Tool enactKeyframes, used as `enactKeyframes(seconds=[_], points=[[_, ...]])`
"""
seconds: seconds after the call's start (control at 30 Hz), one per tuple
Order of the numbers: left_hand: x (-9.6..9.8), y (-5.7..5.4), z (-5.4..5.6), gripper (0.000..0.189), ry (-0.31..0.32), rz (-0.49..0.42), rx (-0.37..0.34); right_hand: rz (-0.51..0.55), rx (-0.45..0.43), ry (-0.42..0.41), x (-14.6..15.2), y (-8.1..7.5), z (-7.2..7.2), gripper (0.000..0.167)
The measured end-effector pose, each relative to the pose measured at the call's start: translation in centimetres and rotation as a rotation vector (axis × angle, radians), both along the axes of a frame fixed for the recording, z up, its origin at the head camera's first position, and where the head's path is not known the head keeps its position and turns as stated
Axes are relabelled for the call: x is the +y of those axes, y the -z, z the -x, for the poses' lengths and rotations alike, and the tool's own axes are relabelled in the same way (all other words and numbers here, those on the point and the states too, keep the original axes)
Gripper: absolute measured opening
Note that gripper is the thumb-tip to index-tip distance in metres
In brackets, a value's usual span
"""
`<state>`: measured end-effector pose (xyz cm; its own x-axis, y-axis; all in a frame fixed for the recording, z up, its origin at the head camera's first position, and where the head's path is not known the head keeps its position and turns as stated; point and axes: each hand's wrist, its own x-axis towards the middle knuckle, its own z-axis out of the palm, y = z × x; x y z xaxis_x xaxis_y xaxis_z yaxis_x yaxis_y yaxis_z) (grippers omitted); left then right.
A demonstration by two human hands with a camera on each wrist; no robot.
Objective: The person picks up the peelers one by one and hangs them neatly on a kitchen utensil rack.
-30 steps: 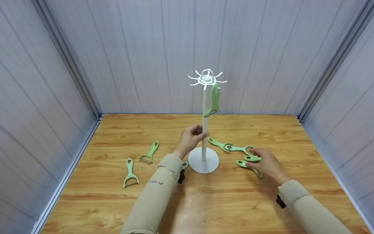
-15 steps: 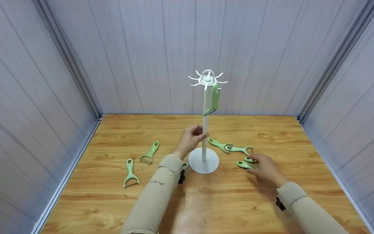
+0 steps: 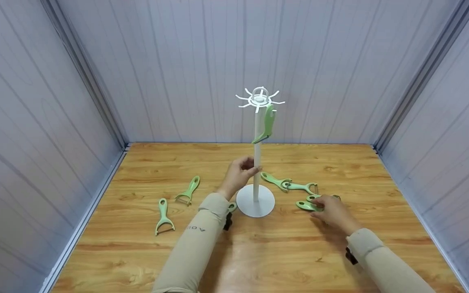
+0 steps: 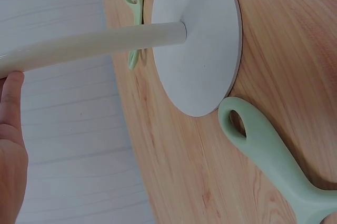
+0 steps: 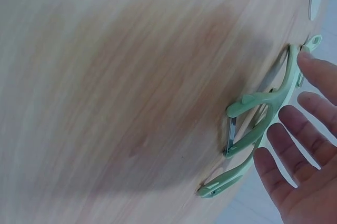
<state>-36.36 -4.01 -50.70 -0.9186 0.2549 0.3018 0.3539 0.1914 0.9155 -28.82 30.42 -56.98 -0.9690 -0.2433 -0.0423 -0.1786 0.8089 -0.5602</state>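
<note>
My left hand holds the pole of a white stand, its thumb against the pole. A green peeler hangs from one hook of the stand's top ring. My right hand is low over the table at the right, thumb and fingers on either side of a green peeler's handle. In the right wrist view the fingers are fairly straight and the thumb tip overlaps the handle of that peeler. Right behind it lies another peeler, partly hidden by the hand.
Two more peelers lie with ends overlapping right of the stand's base. At the left lie a peeler and a second peeler. A peeler beside the base is mostly hidden under the left forearm in the head view. Walls enclose the wooden table.
My right hand has moved down and slightly toward me, onto the nearer peeler's handle. The hanging peeler has swung slightly. My left hand stays on the pole.
</note>
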Motion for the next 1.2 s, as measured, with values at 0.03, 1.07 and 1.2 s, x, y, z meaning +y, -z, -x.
enactKeyframes(seconds=[0.03, 1.07, 1.2], points=[[0.0, 0.0, 0.0, 0.018, -0.001, -0.002, 0.001, 0.005, -0.001, 0.008, 0.0, 0.0, 0.0, 0.042], [-0.1, -0.1, 0.0, 0.02, 0.003, 0.02, -0.008, -0.063, 0.026, -0.025, 0.9, 1.1, 0.7, 0.032], [-0.1, -0.3, 0.0, 0.021, 0.008, 0.028, -0.014, -0.07, 0.027, -0.026, 0.9, 1.1, 0.8, 0.03]])
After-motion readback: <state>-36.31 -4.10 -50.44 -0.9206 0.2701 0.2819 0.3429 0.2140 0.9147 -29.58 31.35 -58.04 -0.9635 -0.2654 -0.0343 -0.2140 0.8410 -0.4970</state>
